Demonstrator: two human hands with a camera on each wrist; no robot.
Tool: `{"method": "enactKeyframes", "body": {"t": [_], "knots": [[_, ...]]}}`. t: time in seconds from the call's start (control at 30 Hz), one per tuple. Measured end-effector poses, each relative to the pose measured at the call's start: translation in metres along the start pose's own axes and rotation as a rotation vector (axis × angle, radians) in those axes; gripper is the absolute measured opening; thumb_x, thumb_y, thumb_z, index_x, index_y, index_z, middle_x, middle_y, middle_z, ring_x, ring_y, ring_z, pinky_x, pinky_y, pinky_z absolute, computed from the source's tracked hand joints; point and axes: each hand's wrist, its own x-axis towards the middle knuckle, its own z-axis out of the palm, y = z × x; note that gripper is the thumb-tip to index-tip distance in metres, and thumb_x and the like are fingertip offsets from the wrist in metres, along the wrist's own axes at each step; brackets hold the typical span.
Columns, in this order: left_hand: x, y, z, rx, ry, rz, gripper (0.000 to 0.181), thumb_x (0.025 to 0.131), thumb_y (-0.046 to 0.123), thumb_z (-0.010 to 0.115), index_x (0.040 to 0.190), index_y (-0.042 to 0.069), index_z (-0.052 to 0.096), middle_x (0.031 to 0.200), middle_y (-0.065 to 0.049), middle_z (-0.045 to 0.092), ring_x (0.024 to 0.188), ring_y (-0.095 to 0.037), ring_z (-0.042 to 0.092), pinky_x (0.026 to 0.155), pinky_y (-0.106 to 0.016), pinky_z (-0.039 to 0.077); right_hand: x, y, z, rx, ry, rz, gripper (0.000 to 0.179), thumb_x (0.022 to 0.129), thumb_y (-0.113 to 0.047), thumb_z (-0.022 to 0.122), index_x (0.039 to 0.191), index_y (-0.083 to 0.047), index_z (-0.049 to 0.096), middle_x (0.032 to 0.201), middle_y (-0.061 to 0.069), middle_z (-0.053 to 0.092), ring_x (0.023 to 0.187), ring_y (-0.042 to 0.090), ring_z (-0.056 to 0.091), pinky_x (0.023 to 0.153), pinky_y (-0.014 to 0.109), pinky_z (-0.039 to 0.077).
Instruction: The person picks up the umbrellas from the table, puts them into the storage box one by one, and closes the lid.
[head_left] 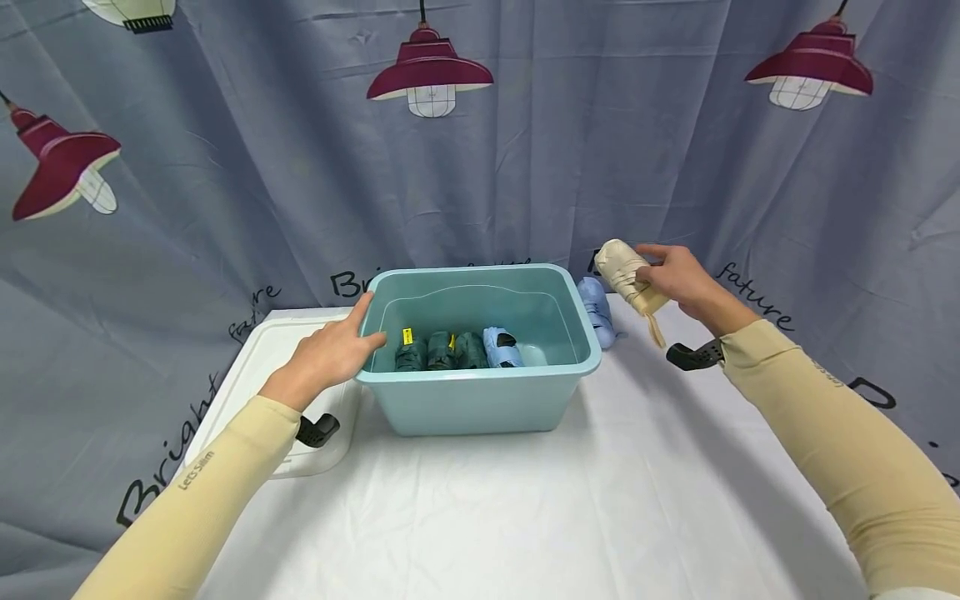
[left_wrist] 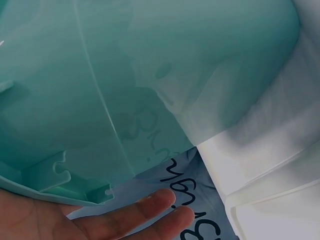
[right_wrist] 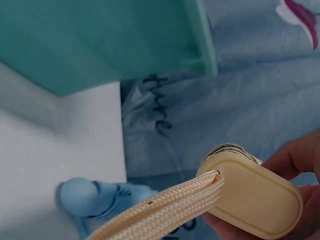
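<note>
A teal plastic bin (head_left: 472, 404) stands on the table. My left hand (head_left: 330, 354) rests at its left rim, thumb over the edge; the left wrist view shows straight fingers (left_wrist: 125, 220) outside the wall. Several rolled folding umbrellas lie inside the bin: dark green ones (head_left: 440, 352) to the left and a light blue one (head_left: 502, 348) at their right end. Right of the bin, above the table, my right hand (head_left: 678, 275) grips a cream folding umbrella (head_left: 624, 268). Its flat handle end (right_wrist: 260, 197) and braided wrist strap (right_wrist: 165, 207) face the right wrist camera.
Another light blue folding umbrella (head_left: 596, 310) lies on the table against the bin's right side. A white lid (head_left: 258, 354) lies left of the bin, partly under my left arm. Behind the white-covered table (head_left: 480, 517) hangs a grey-blue printed curtain (head_left: 585, 150).
</note>
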Motion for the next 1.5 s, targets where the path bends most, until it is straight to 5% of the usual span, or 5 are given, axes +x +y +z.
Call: {"method": "enactKeyframes", "body": {"t": [0.53,0.8,1.17,1.5], "knots": [[0.001,-0.003,0.003,0.003,0.014,0.005,0.075,0.089,0.056,0.034,0.146,0.039,-0.012,0.141,-0.014,0.042,0.123,-0.035,0.045,0.083,-0.058,0.037,-0.026,-0.057,-0.009,-0.028,-0.19,-0.054,0.056,0.09,-0.011,0.047,0.144,-0.014,0.034,0.116,0.022,0.049,0.074,0.018,0.061,0.061,0.032,0.052],[0.003,-0.001,0.003,0.002,0.02,0.004,0.075,0.088,0.055,0.035,0.146,0.04,-0.011,0.142,-0.013,0.04,0.122,-0.034,0.045,0.083,-0.058,0.038,-0.028,-0.081,-0.008,-0.148,-0.298,-0.096,0.057,0.089,-0.01,0.048,0.144,-0.02,0.035,0.125,0.019,0.049,0.085,0.022,0.058,0.066,0.032,0.049],[0.004,-0.001,0.001,0.007,0.042,0.004,0.075,0.088,0.055,0.036,0.146,0.04,-0.009,0.141,-0.015,0.041,0.121,-0.035,0.046,0.082,-0.057,0.039,-0.022,-0.107,0.01,-0.278,-0.447,-0.104,0.05,0.089,-0.012,0.05,0.138,-0.021,0.045,0.122,0.013,0.051,0.097,0.026,0.052,0.074,0.033,0.046],[0.004,-0.001,0.001,0.003,0.033,-0.005,0.075,0.088,0.055,0.035,0.146,0.04,-0.009,0.138,-0.015,0.044,0.12,-0.033,0.047,0.081,-0.056,0.039,-0.012,-0.125,0.032,-0.406,-0.562,-0.141,0.052,0.085,-0.008,0.05,0.136,-0.014,0.047,0.137,0.012,0.044,0.111,0.024,0.045,0.081,0.034,0.043]]}}
